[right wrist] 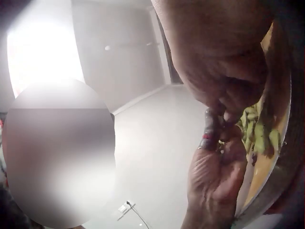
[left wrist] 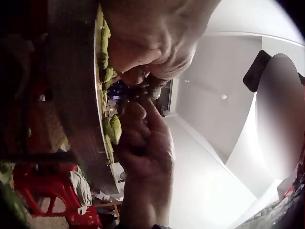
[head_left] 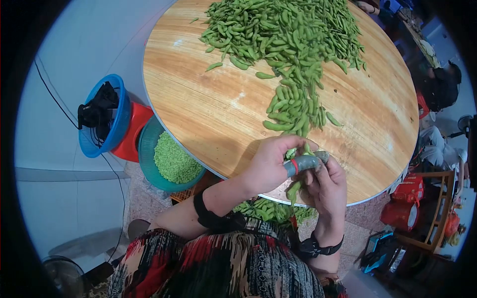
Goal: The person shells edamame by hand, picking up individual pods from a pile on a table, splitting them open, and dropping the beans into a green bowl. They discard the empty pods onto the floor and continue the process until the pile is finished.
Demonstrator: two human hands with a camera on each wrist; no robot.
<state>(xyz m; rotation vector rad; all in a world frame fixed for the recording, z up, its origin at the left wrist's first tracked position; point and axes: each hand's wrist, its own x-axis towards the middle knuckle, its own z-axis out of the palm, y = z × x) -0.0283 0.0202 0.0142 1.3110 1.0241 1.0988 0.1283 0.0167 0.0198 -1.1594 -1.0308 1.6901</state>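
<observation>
Both hands meet over the near edge of the round wooden table point(head_left: 198, 107). My left hand point(head_left: 268, 166) has curled fingers around a green soybean pod point(head_left: 308, 149). A grey sleeve with a red band point(head_left: 296, 166) covers its thumb. My right hand point(head_left: 330, 188) is close against the left thumb, its own thumb tip grey too. Its fingers pinch a soybean pod point(head_left: 293, 191) that hangs below the left thumb. The right wrist view shows the thumb sleeve point(right wrist: 208, 129) between the two hands, while the fingertips are partly hidden.
A large heap of soybean pods point(head_left: 283, 35) spreads from the far side toward the hands. Left of the table, a green basin point(head_left: 147, 156) holds shelled beans point(head_left: 176, 160). Beside it stands a blue basin point(head_left: 121, 124) on a red stool point(head_left: 133, 136). More pods point(head_left: 268, 209) lie below the table edge.
</observation>
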